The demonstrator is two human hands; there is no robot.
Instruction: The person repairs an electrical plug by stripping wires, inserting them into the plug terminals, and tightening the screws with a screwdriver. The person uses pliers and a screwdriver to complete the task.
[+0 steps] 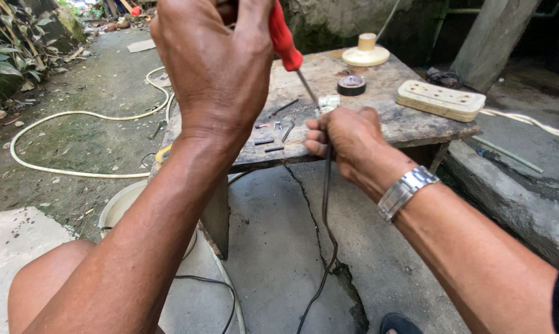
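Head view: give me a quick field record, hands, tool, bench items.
left hand: raised, gripping red-handled screwdriver, tip angled down toward the right hand
right hand: at bench edge, closed on a small part with a black cable hanging from it; metal watch on wrist
bench: worn wooden top
on bench: black tape roll, cream socket strip, cream round fitting, small loose bits
ground: white hose, cracked concrete
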